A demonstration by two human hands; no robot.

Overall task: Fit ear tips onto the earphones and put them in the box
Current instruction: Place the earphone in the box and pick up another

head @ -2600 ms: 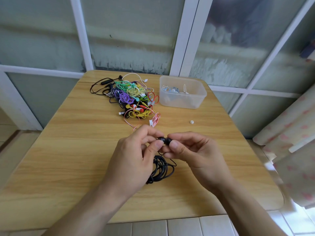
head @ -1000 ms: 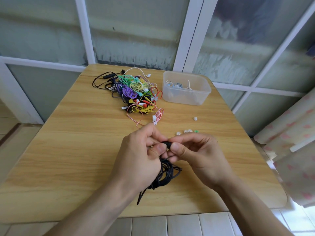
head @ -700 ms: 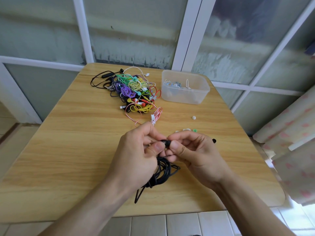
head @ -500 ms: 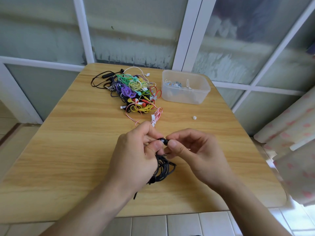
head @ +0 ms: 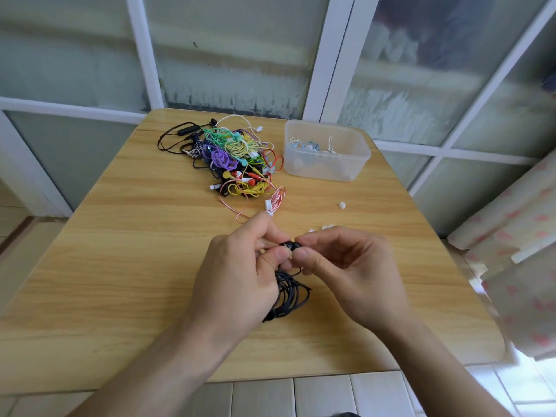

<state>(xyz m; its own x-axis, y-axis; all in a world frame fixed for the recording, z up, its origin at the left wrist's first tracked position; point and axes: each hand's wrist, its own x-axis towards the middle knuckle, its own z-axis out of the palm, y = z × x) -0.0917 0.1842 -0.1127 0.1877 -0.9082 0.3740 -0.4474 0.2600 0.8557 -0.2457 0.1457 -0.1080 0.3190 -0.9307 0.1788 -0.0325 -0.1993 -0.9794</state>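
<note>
My left hand (head: 240, 272) pinches the bud of a black earphone (head: 286, 245), and its coiled black cable (head: 290, 296) hangs from that hand onto the table. My right hand (head: 346, 272) pinches a black ear tip (head: 297, 246) against the bud. A clear plastic box (head: 326, 152) stands at the far right of the table with a few pale earphones inside. A heap of coloured earphones (head: 237, 158) lies to the left of the box. Loose white ear tips (head: 342, 205) lie on the table beyond my right hand.
The wooden table (head: 120, 266) ends close to my body and on the right, where a patterned curtain (head: 517, 260) hangs. Frosted window panes rise just behind the far edge. A pink-white coiled earphone (head: 275, 200) lies just past my left hand.
Both hands stayed together at the black earbud with only small finger shifts. The view shifted slightly, and the coiled cable swung a little under my left hand.
</note>
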